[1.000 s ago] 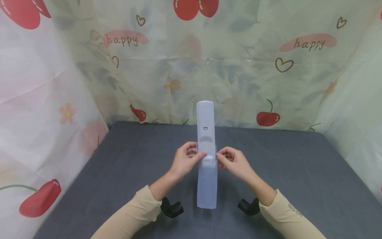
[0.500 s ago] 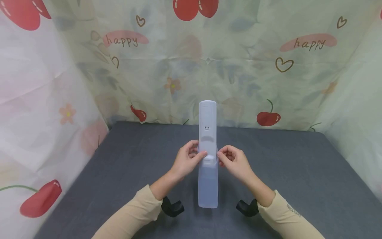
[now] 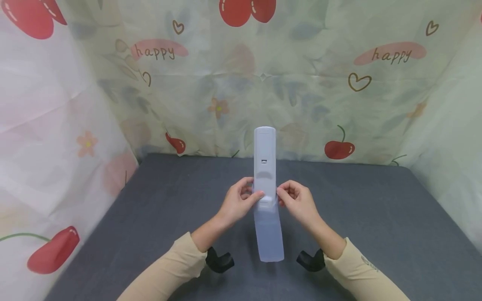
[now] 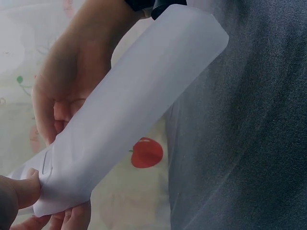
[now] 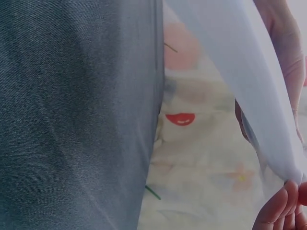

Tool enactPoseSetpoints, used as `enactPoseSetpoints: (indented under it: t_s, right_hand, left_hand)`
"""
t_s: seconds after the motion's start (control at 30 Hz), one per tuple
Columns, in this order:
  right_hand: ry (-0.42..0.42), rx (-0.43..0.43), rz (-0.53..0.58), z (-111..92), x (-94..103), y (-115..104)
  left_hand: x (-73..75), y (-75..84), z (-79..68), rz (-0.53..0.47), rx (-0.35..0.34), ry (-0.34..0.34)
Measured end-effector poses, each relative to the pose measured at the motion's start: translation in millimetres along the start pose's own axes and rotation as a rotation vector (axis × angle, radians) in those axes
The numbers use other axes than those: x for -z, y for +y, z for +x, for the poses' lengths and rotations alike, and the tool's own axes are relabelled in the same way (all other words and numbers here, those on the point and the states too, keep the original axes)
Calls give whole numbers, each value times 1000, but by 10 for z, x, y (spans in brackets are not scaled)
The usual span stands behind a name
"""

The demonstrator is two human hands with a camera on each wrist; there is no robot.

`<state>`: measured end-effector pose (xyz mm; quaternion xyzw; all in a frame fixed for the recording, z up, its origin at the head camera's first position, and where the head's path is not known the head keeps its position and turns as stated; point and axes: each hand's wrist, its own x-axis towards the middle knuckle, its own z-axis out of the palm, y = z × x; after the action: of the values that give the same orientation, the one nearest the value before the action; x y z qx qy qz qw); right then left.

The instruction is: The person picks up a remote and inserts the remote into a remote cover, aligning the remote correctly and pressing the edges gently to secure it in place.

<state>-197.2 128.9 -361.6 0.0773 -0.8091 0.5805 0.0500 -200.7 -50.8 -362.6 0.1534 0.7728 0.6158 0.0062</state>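
A long white remote control [image 3: 265,144] stands upright in the middle of the head view, its back with a small square notch facing me. Its lower part sits in a translucent sleeve [image 3: 269,238], whose loose end hangs below it and slants to the right. My left hand [image 3: 235,203] grips the remote at the sleeve's mouth, thumb across the back and fingers behind. On the other side, my right hand [image 3: 300,203] pinches the sleeve's edge between thumb and fingertips. The left wrist view shows the long frosted sleeve [image 4: 120,100] close up, covering part of the right hand.
Below the hands spreads a dark grey tabletop [image 3: 180,184]. Cloth with cherry and "happy" prints [image 3: 263,96] closes off the back and both sides. Black straps or mounts [image 3: 220,262] show at both wrists, under beige sleeves [image 3: 180,255].
The remote and both hands have shifted slightly right. The hanging end of the sleeve has swung right, from straight to slanted. Both grips look the same.
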Motion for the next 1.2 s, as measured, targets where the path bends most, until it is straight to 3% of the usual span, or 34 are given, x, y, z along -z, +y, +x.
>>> enactPoseSetpoints:
  t_s: [0.27,0.47,0.73,1.03,1.2]
  right_hand:
    - [0,-44,34,10,-17,-37]
    - [-105,-58,24,11,10,-43]
    - [-208,-8,24,62,101,-69]
    - [-196,-15,-13,122,128,-52]
    - [-154,-20,20,134,181,-40]
  left_hand:
    - [6,1,1,22,-12,-20]
    - [8,-29,-7,34,-9,-6]
    - [-8,-69,6,60,-14,-15]
    - [-57,-87,10,7,32,-2]
    - [-14,-127,21,-105,120,15]
